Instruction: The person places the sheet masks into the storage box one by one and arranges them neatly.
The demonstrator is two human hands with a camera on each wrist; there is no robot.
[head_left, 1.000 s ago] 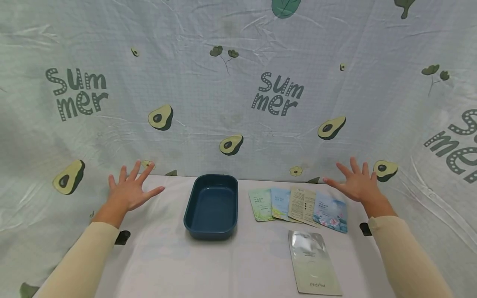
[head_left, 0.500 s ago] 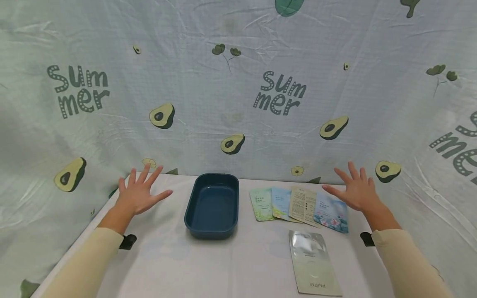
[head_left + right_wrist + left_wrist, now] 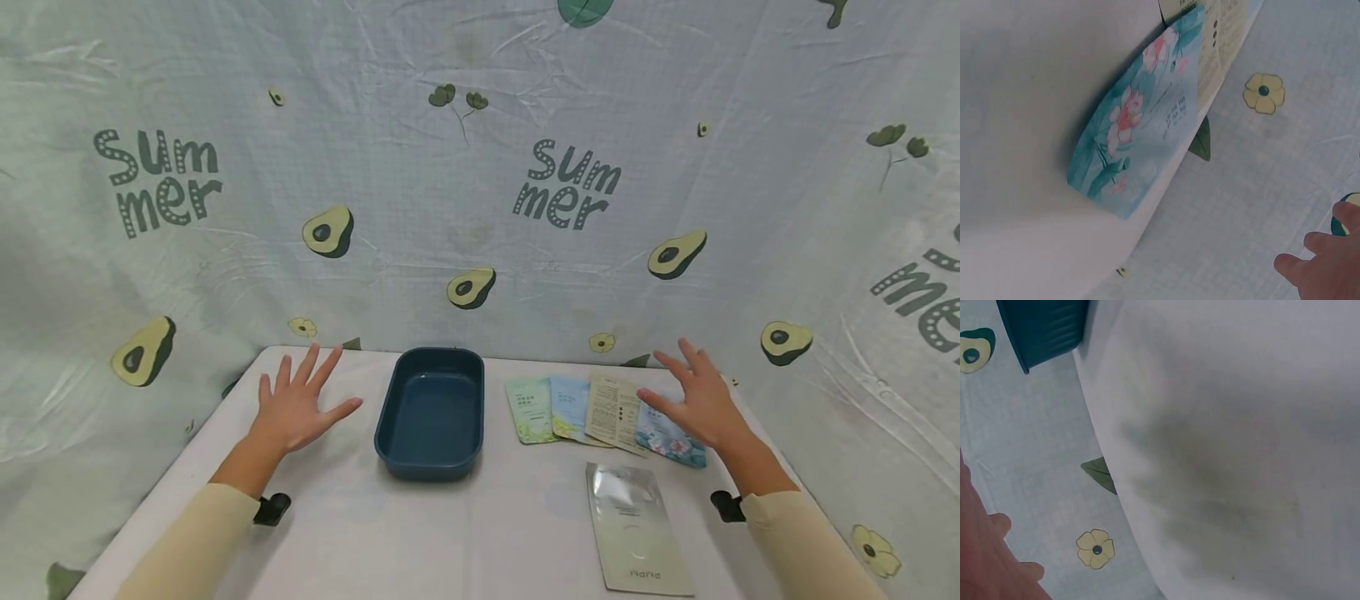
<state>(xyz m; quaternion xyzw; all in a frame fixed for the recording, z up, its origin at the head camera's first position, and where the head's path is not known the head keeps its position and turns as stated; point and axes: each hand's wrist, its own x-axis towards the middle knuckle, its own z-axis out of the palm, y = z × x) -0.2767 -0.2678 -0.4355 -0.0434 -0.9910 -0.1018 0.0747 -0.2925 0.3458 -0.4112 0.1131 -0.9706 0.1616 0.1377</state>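
My left hand, fingers spread, hovers above the table to the left of a dark blue rectangular tray. Over the right side my right hand is also spread and holds nothing. It is nearest to a blue flowered sachet, partly covering it in the head view. That sachet lies at the right end of an overlapping row with a beige printed sachet, a blue-and-yellow sachet and a green sachet. Nearer to me lies a larger silver-and-cream mask packet.
The white table ends at the back against a hanging cloth printed with avocados and lettering. The cloth also rises on both sides. A dark wrist camera strap shows at the left sleeve.
Both hands have moved inward and toward me, the left one to the right and the right one slightly to the left. The tray and packets lie as before.
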